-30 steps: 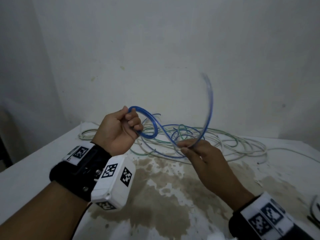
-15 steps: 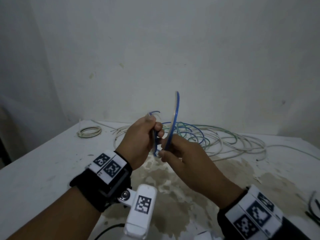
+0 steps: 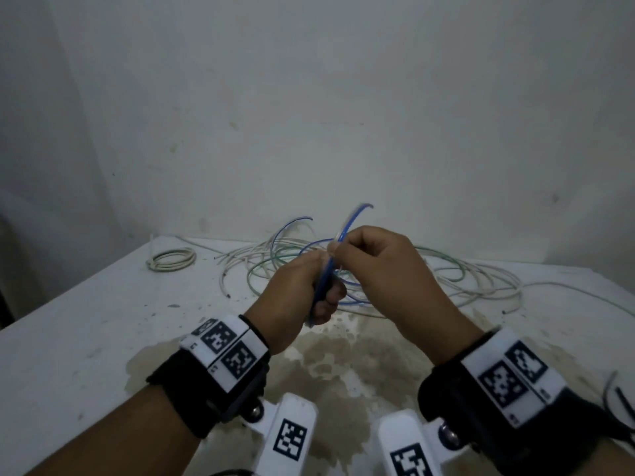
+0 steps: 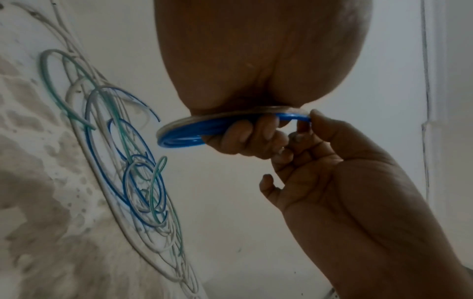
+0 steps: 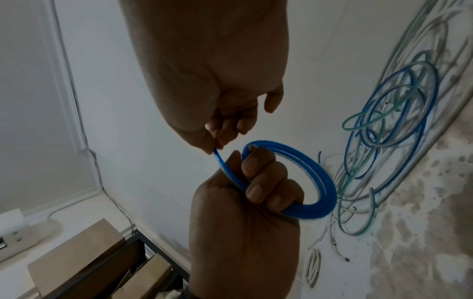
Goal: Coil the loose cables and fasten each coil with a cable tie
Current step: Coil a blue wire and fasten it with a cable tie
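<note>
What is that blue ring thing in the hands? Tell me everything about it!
It is a blue cable, thin and smooth like plastic, wound into a small round coil of several loops. The left hand grips the coil in a fist, held up above the table. The right hand pinches its loose end. No tie shows on it.

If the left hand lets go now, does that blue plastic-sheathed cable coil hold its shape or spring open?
Probably springs open: the blue cable coil shows no tie, and only the left hand grips its turns together. The free end, pinched by the right hand, arcs smoothly rather than drooping, suggesting springy stiffness. Looks light for its size.
</note>
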Motion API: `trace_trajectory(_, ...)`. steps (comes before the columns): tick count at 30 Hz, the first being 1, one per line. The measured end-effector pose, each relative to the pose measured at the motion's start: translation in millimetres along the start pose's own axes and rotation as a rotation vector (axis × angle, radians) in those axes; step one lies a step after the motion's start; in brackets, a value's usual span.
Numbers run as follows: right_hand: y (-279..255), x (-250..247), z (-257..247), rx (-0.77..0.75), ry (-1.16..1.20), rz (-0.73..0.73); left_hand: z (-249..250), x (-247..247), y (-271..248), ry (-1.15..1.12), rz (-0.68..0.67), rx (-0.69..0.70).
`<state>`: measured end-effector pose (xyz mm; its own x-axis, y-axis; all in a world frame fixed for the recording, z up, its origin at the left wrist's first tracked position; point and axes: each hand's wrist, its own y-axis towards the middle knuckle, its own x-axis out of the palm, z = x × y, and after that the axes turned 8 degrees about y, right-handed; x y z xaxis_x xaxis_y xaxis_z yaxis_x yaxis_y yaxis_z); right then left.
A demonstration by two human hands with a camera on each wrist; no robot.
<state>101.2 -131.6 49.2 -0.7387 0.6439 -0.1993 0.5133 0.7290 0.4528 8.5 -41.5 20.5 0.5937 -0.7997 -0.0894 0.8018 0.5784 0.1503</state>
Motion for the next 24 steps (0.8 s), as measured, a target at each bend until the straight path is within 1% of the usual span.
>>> trace_trajectory(2,2.2,0.5,2.7,0.049,-0.007,0.033,-1.8,0.9,-0.6,-0.037,-0.007,-0.014)
trace_trajectory(5,4.7,-0.1,6.5,0.108,0.003,0.058,-2.7,3.3,-0.8,-0.003,-0.028,-0.004)
trace_trajectory(8,6.4,-3.1,7.8,0.121,0.004,0.077,-1.3,3.8,-2.1,0.016,-0.048,0.012)
trace_trajectory(12,6.7,-7.4,9.2,0.133,-0.002,0.063,-0.5,1.8,-3.1,-0.022,-0.097,-0.027)
trace_trajectory(14,6.0,-8.9,10.3,0.108,-0.027,0.059,0.7,1.3,-3.3,-0.030,-0.113,-0.040)
trace_trajectory(16,4.9,-10.6,11.3,0.038,-0.088,0.076,2.0,-0.2,-3.0,-0.054,-0.126,-0.052)
trace_trajectory(18,4.7,-13.5,14.3,-0.072,-0.233,0.142,3.6,-3.1,-2.5,-0.101,-0.145,-0.071)
trace_trajectory(20,5.6,-20.0,16.4,-0.179,-0.433,0.205,5.3,-6.3,-2.2,-0.155,-0.181,-0.091)
trace_trajectory(21,6.0,-23.6,17.2,-0.221,-0.487,0.185,6.2,-7.3,-2.0,-0.184,-0.201,-0.098)
trace_trajectory(22,6.3,-27.2,18.8,-0.248,-0.475,0.125,6.9,-7.9,-1.4,-0.217,-0.218,-0.100)
trace_trajectory(23,5.2,-30.2,19.2,-0.243,-0.416,0.039,7.3,-8.0,-0.3,-0.255,-0.231,-0.101)
trace_trajectory(24,2.9,-32.4,19.3,-0.197,-0.322,-0.057,7.6,-7.8,1.1,-0.296,-0.239,-0.101)
